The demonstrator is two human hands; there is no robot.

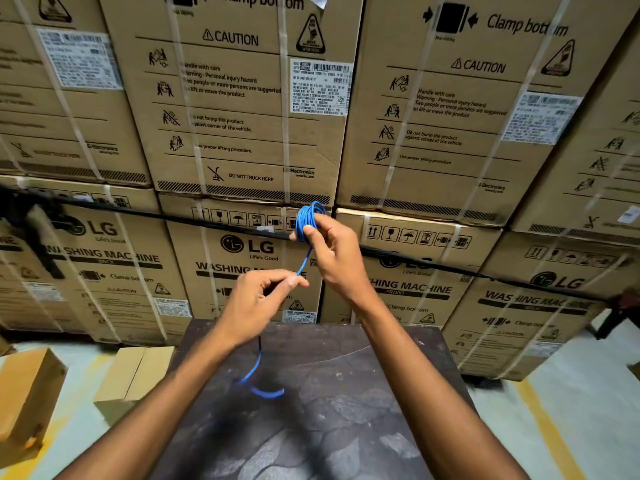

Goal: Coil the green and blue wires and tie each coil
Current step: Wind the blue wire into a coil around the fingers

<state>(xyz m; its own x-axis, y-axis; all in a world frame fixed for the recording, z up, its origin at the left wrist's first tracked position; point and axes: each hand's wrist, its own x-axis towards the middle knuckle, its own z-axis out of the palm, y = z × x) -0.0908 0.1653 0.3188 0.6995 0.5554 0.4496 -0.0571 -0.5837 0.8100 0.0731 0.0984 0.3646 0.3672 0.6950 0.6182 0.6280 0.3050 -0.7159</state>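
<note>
My right hand (334, 252) is raised in front of the boxes and grips a small coil of blue wire (307, 218) between thumb and fingers. A free length of the blue wire runs down from the coil to my left hand (263, 297), which pinches it between thumb and forefinger. Below my left hand the loose tail (260, 382) hangs and curls just above the dark table (346, 393). No green wire shows in this view.
A wall of stacked washing-machine cartons (242, 133) with white straps stands close behind the table. A black cable (138, 212) runs across the cartons. Small cardboard boxes (135, 375) sit on the floor at left. Yellow floor lines show on both sides.
</note>
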